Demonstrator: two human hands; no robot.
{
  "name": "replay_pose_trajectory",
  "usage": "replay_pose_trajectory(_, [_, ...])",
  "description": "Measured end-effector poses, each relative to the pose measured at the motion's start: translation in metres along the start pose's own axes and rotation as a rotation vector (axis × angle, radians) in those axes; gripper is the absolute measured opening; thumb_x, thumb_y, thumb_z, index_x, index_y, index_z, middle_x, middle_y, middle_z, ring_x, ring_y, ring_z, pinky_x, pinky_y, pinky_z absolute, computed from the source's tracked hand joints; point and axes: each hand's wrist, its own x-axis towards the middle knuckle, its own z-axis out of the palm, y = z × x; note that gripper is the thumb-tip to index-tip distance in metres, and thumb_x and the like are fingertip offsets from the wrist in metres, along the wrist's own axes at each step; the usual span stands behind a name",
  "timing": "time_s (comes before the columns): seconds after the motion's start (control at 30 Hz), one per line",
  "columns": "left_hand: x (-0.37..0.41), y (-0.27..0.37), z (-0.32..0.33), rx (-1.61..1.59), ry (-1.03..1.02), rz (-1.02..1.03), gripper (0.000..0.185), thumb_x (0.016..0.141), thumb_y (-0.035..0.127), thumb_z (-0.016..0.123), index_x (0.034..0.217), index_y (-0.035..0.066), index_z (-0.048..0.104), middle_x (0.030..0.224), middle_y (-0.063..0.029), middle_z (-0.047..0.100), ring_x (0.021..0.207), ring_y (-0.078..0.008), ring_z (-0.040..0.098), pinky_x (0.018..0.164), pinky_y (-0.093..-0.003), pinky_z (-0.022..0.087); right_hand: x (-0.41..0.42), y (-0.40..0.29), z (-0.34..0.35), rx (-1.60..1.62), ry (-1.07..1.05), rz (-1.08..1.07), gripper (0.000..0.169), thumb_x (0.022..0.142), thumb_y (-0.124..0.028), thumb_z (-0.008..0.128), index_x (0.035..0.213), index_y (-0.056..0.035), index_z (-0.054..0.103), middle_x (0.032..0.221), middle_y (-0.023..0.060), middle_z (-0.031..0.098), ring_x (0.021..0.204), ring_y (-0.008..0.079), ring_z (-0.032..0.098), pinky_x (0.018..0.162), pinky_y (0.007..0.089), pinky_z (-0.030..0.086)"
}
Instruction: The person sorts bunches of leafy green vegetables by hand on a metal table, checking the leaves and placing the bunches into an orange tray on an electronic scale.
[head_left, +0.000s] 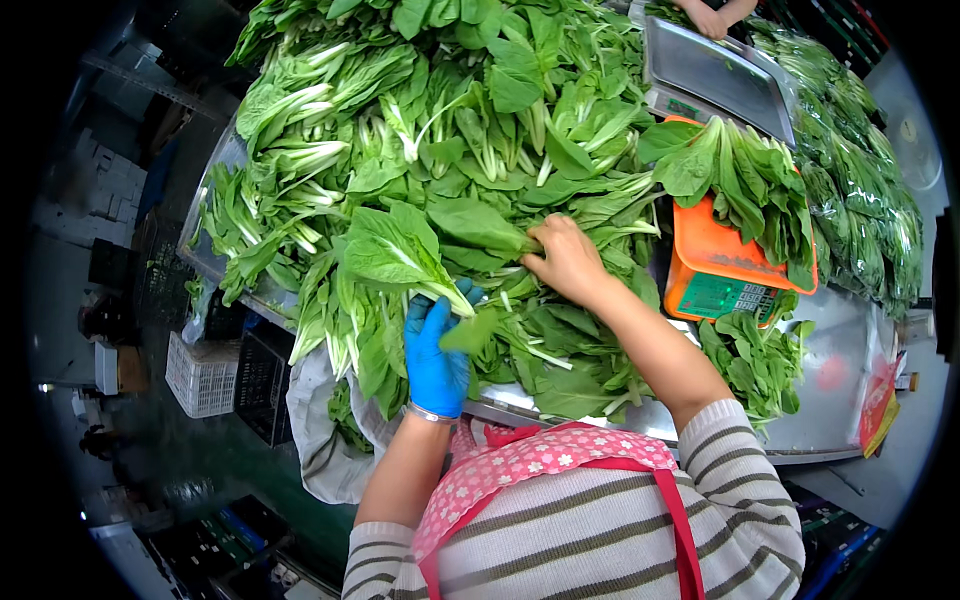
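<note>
My left hand (437, 356), in a blue glove, grips the pale stem end of a leafy green (394, 251) whose broad leaves point up and left. A small blurred leaf (471, 332) shows just beside the gloved fingers. To the right, my bare right hand (566, 259) has its thumb and fingers closed around the stem end of another leafy green (476, 225), its leaf reaching left. Both hands are over a large heap of leafy greens (465, 135) on a metal table (510, 397). Some fingertips are hidden by leaves.
An orange digital scale (739, 247) on the right carries a bunch of greens (739, 169). Behind it stands a second scale (712, 71), near another person's hands (709, 16). Bagged greens (855, 180) lie far right. A white sack (319, 435) and plastic crates (201, 375) are at lower left.
</note>
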Motion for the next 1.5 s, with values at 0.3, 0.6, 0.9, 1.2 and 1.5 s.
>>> replay_pose_trajectory(0.3, [0.002,-0.013,-0.007,0.010,0.001,-0.141,0.033,0.083,0.005,0.056,0.115,0.004,0.050,0.108,-0.0097,0.060,0.102,-0.0226,0.057,0.072,-0.0309,0.050,0.002,-0.013,-0.038,-0.197,0.171,-0.063,0.038,0.073,-0.029,0.069,0.093,0.0028,0.061,0.097,0.0155,0.057,0.092,0.0293,0.055,0.081,0.0362,0.043])
replay_pose_trajectory(0.6, [-0.010,-0.017,0.001,-0.054,-0.021,-0.287,0.027,0.089,0.016,0.054,0.112,0.003,0.053,0.106,-0.0079,0.059,0.092,-0.0170,0.057,0.076,-0.0323,0.047,-0.045,-0.070,-0.026,0.560,-0.039,-0.102,0.011,0.076,-0.008,0.066,0.082,-0.0015,0.060,0.078,0.0092,0.060,0.076,0.0233,0.058,0.067,0.0320,0.045])
replay_pose_trajectory(0.9, [-0.029,-0.013,0.015,-0.125,-0.136,-0.342,0.028,0.090,0.015,0.052,0.116,0.003,0.051,0.109,-0.0083,0.057,0.098,-0.0192,0.056,0.083,-0.0355,0.047,-0.060,-0.069,-0.043,0.571,0.003,-0.100,0.018,0.071,0.001,0.069,0.080,-0.0024,0.054,0.082,0.0092,0.060,0.071,0.0214,0.056,0.064,0.0312,0.044])
replay_pose_trajectory(1.2, [-0.015,0.017,0.001,-0.003,-0.008,0.030,0.017,0.091,0.016,0.051,0.106,0.008,0.050,0.103,-0.0077,0.057,0.093,-0.0156,0.056,0.074,-0.0290,0.046,-0.053,-0.040,-0.052,0.443,-0.326,0.055,0.026,0.079,-0.024,0.064,0.084,0.0022,0.062,0.073,0.0124,0.060,0.071,0.0234,0.060,0.063,0.0310,0.047])
replay_pose_trajectory(1.5, [0.002,0.003,0.000,0.009,0.027,-0.094,0.024,0.084,0.011,0.060,0.107,0.006,0.055,0.084,-0.0023,0.058,0.075,-0.0107,0.055,0.062,-0.0228,0.043,-0.001,0.005,0.003,0.685,-0.116,0.592,0.032,0.083,-0.027,0.062,0.082,0.0048,0.057,0.061,0.0030,0.054,0.046,0.0096,0.045,0.042,0.0261,0.037])
